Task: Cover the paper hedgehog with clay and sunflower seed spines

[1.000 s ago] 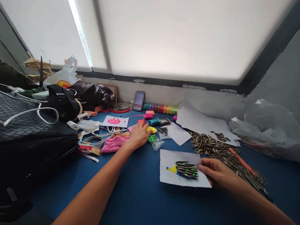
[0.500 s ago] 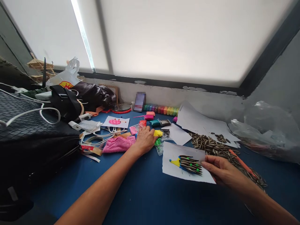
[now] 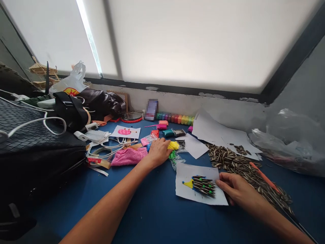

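My right hand (image 3: 235,189) pinches the right edge of a white paper card (image 3: 184,195). A hedgehog picture (image 3: 203,186) is on it, with a yellow clay face, a blue nose, spines of striped sunflower seeds and green dots. The card is low over the blue table. Farther left, my left hand (image 3: 159,150) reaches among small clay packets. Its fingers and thumb close against a lump of yellow clay (image 3: 173,145); the fingertips are partly hidden. Green clay (image 3: 172,155) in clear wrap lies just right of the thumb, and a red packet (image 3: 154,134) lies behind the hand.
Sunflower seeds (image 3: 228,161) are heaped at right with an orange tool (image 3: 264,178) across them. White sheets (image 3: 210,128) lie behind. A pink cloth (image 3: 129,157), cables (image 3: 109,145) and a black bag (image 3: 40,159) crowd the left. A row of coloured clay (image 3: 175,118) lines the wall.
My right hand has lowered the hedgehog card slightly toward me and the table. My left hand and the yellow clay have shifted slightly right.
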Tool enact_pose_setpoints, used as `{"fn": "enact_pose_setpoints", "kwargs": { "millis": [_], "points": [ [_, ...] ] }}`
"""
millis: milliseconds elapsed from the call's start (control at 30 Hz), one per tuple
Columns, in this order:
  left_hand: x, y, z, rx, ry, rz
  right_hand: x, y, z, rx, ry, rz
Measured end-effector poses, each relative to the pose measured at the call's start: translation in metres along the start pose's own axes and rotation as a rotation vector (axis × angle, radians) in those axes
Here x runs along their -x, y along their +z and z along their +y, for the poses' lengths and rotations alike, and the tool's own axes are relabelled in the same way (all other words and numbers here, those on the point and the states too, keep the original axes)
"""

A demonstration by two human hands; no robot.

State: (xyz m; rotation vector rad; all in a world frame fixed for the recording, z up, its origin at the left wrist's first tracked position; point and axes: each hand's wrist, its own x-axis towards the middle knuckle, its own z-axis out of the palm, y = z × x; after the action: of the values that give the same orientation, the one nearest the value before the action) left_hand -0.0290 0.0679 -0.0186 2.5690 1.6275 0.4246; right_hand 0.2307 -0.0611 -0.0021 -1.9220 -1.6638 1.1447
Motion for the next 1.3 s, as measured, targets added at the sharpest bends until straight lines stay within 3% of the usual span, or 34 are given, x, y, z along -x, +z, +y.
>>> {"fn": "enact_pose_setpoints", "kwargs": {
  "millis": [367,467,567,667,967,1300],
  "points": [
    [-0.006,0.004,-0.01,0.091,0.0,0.137,0.001,-0.005,0.008,0.156,0.002,-0.014],
    [-0.004,0.004,0.0,0.121,0.128,0.147,0.002,-0.008,0.007,0.196,0.024,0.018],
    [-0.001,0.011,0.014,0.142,0.327,0.074,0.003,-0.012,0.005,0.242,0.043,0.086],
    [-0.001,0.02,0.02,0.123,0.386,0.034,0.005,-0.014,0.0,0.303,0.055,0.135],
    [-0.013,0.017,0.001,0.089,0.174,0.1,0.009,-0.016,-0.009,0.371,0.069,0.176],
    [-0.029,0.021,0.007,0.151,0.132,0.046,0.011,-0.017,-0.013,0.42,0.054,0.186]
  ]
}}
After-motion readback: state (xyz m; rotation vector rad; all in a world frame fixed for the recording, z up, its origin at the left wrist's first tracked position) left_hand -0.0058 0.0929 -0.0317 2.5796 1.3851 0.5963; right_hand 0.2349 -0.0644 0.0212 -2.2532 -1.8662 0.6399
